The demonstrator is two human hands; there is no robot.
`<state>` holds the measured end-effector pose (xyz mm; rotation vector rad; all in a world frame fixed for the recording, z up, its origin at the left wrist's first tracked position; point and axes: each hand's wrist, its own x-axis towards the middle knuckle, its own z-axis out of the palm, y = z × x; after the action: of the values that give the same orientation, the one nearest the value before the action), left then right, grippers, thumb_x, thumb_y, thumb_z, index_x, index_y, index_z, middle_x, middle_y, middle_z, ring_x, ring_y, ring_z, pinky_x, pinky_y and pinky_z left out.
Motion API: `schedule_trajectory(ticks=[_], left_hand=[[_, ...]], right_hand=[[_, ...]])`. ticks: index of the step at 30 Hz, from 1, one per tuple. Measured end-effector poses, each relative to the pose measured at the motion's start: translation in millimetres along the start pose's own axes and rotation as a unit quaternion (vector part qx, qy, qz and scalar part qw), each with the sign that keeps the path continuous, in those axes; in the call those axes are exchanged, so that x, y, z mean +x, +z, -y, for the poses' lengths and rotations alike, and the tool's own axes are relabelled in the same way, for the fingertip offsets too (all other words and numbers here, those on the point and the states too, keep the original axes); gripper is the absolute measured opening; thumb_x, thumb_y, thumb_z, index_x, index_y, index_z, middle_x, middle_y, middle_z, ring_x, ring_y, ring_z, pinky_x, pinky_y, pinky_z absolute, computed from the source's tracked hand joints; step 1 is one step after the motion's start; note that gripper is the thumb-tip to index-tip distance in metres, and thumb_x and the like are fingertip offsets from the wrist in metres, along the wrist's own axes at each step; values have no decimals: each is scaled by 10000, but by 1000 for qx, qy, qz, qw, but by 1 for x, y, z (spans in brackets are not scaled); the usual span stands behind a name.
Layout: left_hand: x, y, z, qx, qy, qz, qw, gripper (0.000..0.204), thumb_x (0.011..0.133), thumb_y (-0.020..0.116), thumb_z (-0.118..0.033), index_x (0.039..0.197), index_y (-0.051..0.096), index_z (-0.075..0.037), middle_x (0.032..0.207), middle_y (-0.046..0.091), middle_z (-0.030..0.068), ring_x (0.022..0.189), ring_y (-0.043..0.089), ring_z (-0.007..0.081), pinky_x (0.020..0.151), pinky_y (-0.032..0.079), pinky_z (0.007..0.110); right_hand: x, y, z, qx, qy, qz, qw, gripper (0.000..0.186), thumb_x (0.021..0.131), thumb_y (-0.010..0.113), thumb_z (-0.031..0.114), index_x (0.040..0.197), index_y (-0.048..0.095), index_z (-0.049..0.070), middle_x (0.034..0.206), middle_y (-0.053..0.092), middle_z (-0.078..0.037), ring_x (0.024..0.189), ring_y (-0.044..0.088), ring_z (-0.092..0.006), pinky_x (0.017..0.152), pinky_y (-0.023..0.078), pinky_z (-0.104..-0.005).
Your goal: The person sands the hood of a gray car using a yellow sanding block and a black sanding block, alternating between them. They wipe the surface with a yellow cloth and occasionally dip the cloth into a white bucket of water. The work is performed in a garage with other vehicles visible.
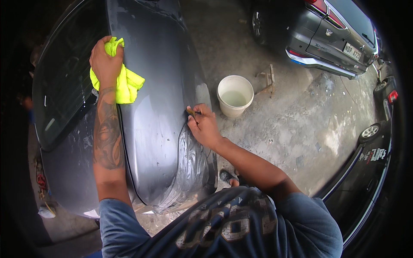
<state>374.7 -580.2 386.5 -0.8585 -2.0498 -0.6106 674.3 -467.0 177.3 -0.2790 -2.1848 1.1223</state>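
My left hand (106,64) is closed on a bright yellow cloth (127,86), which rests on the grey car's body (148,69) beside the dark rear window (73,73). Folds of the cloth spill out to the right of my wrist. Lower and to the right, my right hand (205,127) pinches a small dark and yellowish-brown piece (192,112) against the car's rounded corner; its kind is too small to tell. Just below that hand, a clear, wrinkled film (189,167) covers the corner. Wet-looking spots and streaks mark the grey paint.
A white bucket (223,103) with liquid in it stands on the concrete floor right of the car. Beside it is a small wooden frame (270,79). Another grey car (316,41) is parked at the upper right, and a black car (357,176) along the right edge.
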Motion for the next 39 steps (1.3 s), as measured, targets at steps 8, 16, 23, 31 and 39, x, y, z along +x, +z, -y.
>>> schedule_trajectory(ticks=[8, 16, 23, 31, 39], left_hand=[[0, 2, 1, 4, 8, -7, 1000, 411, 868, 788, -286, 1234, 700, -122, 1239, 733, 105, 1255, 634, 328, 1121, 425, 465], [0, 1, -2, -1, 0, -7, 1000, 412, 869, 793, -284, 1235, 699, -120, 1238, 732, 112, 1248, 637, 329, 1116, 428, 471], [2, 2, 0, -1, 4, -4, 1000, 407, 870, 796, -281, 1234, 702, -125, 1239, 730, 109, 1256, 632, 327, 1122, 422, 469], [2, 1, 0, 6, 18, -15, 1000, 383, 868, 805, -273, 1207, 716, -119, 1215, 739, 118, 1219, 651, 339, 1093, 451, 465], [-2, 0, -2, 6, 12, -11, 1000, 378, 869, 793, -265, 1211, 715, -121, 1218, 736, 114, 1246, 637, 331, 1116, 427, 466]], right_hand=[[-16, -4, 10, 26, -5, 27, 999, 291, 943, 667, 127, 1157, 764, -43, 1149, 594, -147, 1108, 591, -319, 897, 449, -463], [1, 5, -2, 28, 2, 19, 999, 329, 947, 667, 151, 1208, 754, -30, 1177, 581, -135, 1142, 581, -302, 915, 427, -462], [2, 7, -4, 16, -26, -33, 999, 264, 936, 673, 86, 1128, 770, -67, 1154, 597, -159, 1042, 629, -348, 898, 506, -448], [5, 4, -4, 2, -41, -9, 999, 262, 933, 670, 95, 1109, 771, -71, 1158, 597, -156, 1065, 620, -334, 902, 486, -466], [-5, 8, -6, 35, -53, -32, 997, 256, 936, 666, 78, 1121, 763, -71, 1150, 607, -171, 1012, 632, -351, 869, 506, -449]])
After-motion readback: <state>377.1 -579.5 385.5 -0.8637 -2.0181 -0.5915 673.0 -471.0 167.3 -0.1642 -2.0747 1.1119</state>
